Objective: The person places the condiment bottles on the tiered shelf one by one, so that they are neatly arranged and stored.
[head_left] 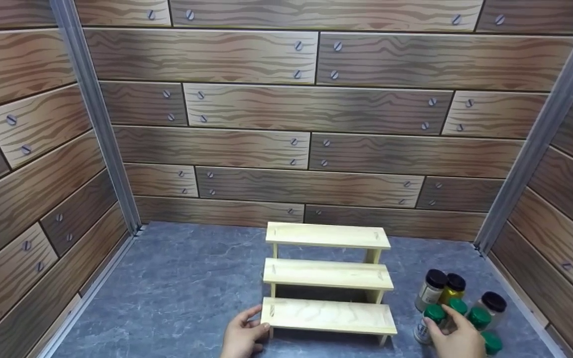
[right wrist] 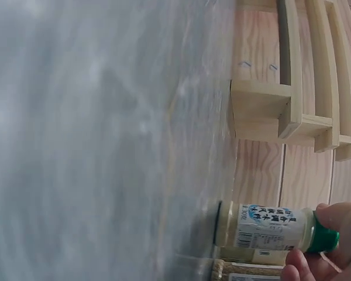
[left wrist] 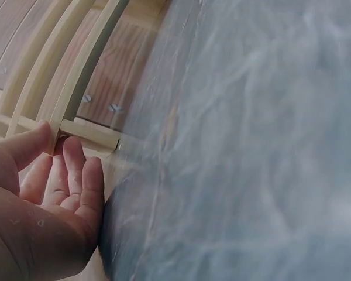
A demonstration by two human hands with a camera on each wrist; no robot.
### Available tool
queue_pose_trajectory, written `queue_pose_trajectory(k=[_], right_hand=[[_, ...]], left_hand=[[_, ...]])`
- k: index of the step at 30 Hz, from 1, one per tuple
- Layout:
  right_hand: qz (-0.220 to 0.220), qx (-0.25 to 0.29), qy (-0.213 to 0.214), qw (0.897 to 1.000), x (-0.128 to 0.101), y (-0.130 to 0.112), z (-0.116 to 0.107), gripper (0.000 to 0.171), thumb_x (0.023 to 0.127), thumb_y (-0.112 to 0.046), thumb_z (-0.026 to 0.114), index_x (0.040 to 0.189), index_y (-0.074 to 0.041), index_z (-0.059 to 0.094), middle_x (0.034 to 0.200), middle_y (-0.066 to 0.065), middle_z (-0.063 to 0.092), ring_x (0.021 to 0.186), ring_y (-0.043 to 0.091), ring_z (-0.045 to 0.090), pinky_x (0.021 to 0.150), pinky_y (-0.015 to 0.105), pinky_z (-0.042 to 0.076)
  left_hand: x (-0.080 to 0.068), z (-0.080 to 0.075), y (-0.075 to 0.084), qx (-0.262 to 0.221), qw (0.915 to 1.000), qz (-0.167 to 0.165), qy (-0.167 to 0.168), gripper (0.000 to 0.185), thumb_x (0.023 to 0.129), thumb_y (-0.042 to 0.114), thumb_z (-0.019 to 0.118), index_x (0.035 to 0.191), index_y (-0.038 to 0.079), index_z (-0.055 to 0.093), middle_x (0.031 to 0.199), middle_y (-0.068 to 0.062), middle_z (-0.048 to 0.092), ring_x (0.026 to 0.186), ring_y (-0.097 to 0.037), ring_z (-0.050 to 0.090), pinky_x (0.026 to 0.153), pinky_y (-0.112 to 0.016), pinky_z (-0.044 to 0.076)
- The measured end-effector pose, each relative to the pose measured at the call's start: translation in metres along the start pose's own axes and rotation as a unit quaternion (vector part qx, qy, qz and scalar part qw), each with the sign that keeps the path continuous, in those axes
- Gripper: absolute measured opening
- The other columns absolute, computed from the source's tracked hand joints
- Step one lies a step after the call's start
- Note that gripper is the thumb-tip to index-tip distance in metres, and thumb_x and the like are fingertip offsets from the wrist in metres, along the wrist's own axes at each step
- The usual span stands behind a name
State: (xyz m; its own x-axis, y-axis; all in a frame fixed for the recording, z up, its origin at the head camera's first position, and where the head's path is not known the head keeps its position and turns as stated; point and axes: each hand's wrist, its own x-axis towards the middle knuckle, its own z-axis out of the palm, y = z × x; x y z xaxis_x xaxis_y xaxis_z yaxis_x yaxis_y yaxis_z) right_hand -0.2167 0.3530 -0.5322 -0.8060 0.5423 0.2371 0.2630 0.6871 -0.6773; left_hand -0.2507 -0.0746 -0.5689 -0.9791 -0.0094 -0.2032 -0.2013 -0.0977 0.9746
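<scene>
A three-tier wooden step rack (head_left: 329,315) stands on the grey marbled surface. My left hand (head_left: 242,334) holds the left end of its lowest step, thumb on top and fingers underneath, as the left wrist view shows. On the right, my right hand (head_left: 459,340) pinches the green cap of a spice jar (right wrist: 269,225) between thumb and fingers. That jar has a white printed label and appears upright, its base at the surface. Close around it stand several other jars with green caps (head_left: 479,317) or black caps (head_left: 493,301), partly hidden by my hand.
A wood-plank patterned wall (head_left: 246,107) rises behind the rack, with similar walls on the left and right. Grey metal posts (head_left: 110,124) mark the corners. The marbled surface (head_left: 182,278) stretches out left of the rack. Its steps hold nothing.
</scene>
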Motion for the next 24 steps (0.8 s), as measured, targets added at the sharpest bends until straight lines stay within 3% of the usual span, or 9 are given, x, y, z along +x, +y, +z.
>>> queue_pose_trajectory(k=[6,8,10,12,14,17,19,22,24], right_hand=[[0.044,0.048,0.029,0.997,-0.003,-0.002,0.005,0.050,0.086,-0.022,0.085,0.120,0.012,0.069,0.084,0.018,0.068,0.073,0.032,0.065,0.058,0.041,0.053],[0.031,0.061,0.057,0.996,-0.007,-0.012,0.004,0.046,0.085,-0.019,0.084,0.118,0.010,0.070,0.092,0.022,0.069,0.078,0.035,0.065,0.062,0.041,0.054],[-0.006,0.083,0.092,0.992,-0.011,-0.028,0.003,0.041,0.085,-0.016,0.085,0.116,0.007,0.072,0.095,0.022,0.070,0.080,0.032,0.065,0.064,0.033,0.053],[-0.078,0.125,0.132,0.980,-0.011,-0.048,0.002,0.037,0.083,-0.009,0.087,0.113,0.006,0.074,0.096,0.020,0.072,0.077,0.024,0.066,0.066,0.023,0.051],[-0.166,0.177,0.154,0.958,-0.007,-0.073,0.001,0.033,0.079,-0.001,0.089,0.109,0.004,0.077,0.095,0.015,0.073,0.075,0.011,0.063,0.065,0.013,0.048],[-0.279,0.249,0.152,0.915,0.001,-0.124,0.000,0.036,0.071,0.009,0.090,0.105,0.004,0.078,0.094,0.013,0.075,0.073,-0.002,0.061,0.065,0.008,0.050],[-0.318,0.284,0.124,0.896,0.009,-0.158,0.004,0.036,0.072,0.011,0.089,0.105,0.004,0.078,0.095,0.012,0.074,0.075,-0.001,0.063,0.065,0.011,0.053],[-0.330,0.310,0.081,0.888,0.021,-0.200,0.017,0.034,0.077,0.009,0.087,0.108,0.006,0.076,0.096,0.014,0.073,0.074,0.010,0.068,0.062,0.015,0.056],[-0.316,0.307,0.046,0.897,0.031,-0.215,0.031,0.031,0.082,0.003,0.086,0.111,0.004,0.075,0.099,0.013,0.073,0.079,0.018,0.071,0.062,0.020,0.058]], left_hand=[[0.000,-0.004,-0.007,-0.014,0.9996,0.021,-0.008,0.061,0.091,0.000,0.078,0.146,-0.008,0.054,0.094,-0.003,0.076,0.074,-0.013,0.068,0.054,-0.027,0.054],[-0.001,-0.004,-0.009,-0.016,0.9994,0.028,-0.008,0.060,0.091,0.000,0.078,0.146,-0.008,0.055,0.095,-0.003,0.076,0.076,-0.013,0.069,0.055,-0.028,0.055],[-0.001,-0.005,-0.009,-0.019,0.9993,0.033,-0.008,0.060,0.091,0.000,0.079,0.146,-0.008,0.055,0.095,-0.003,0.076,0.076,-0.013,0.069,0.055,-0.028,0.055],[-0.001,-0.005,-0.010,-0.022,0.9990,0.037,-0.010,0.060,0.091,0.000,0.078,0.146,-0.008,0.055,0.095,-0.003,0.076,0.076,-0.013,0.069,0.055,-0.028,0.055],[0.000,-0.007,-0.010,-0.024,0.9989,0.039,-0.012,0.060,0.091,0.000,0.078,0.146,-0.009,0.054,0.095,-0.005,0.077,0.076,-0.013,0.070,0.056,-0.028,0.055],[0.001,-0.010,-0.009,-0.028,0.9986,0.042,-0.019,0.060,0.092,0.000,0.078,0.146,-0.010,0.053,0.096,-0.007,0.078,0.078,-0.014,0.072,0.059,-0.029,0.057],[0.001,-0.011,-0.008,-0.029,0.9985,0.039,-0.025,0.060,0.092,0.000,0.077,0.145,-0.011,0.053,0.095,-0.007,0.078,0.079,-0.013,0.072,0.061,-0.029,0.059],[0.002,-0.010,-0.010,-0.038,0.9983,0.032,-0.031,0.059,0.092,-0.001,0.077,0.145,-0.012,0.053,0.090,-0.005,0.077,0.077,-0.012,0.071,0.062,-0.029,0.059],[0.002,-0.008,-0.012,-0.049,0.9977,0.029,-0.036,0.059,0.092,-0.002,0.077,0.145,-0.012,0.053,0.089,-0.005,0.076,0.076,-0.012,0.071,0.062,-0.029,0.058]])
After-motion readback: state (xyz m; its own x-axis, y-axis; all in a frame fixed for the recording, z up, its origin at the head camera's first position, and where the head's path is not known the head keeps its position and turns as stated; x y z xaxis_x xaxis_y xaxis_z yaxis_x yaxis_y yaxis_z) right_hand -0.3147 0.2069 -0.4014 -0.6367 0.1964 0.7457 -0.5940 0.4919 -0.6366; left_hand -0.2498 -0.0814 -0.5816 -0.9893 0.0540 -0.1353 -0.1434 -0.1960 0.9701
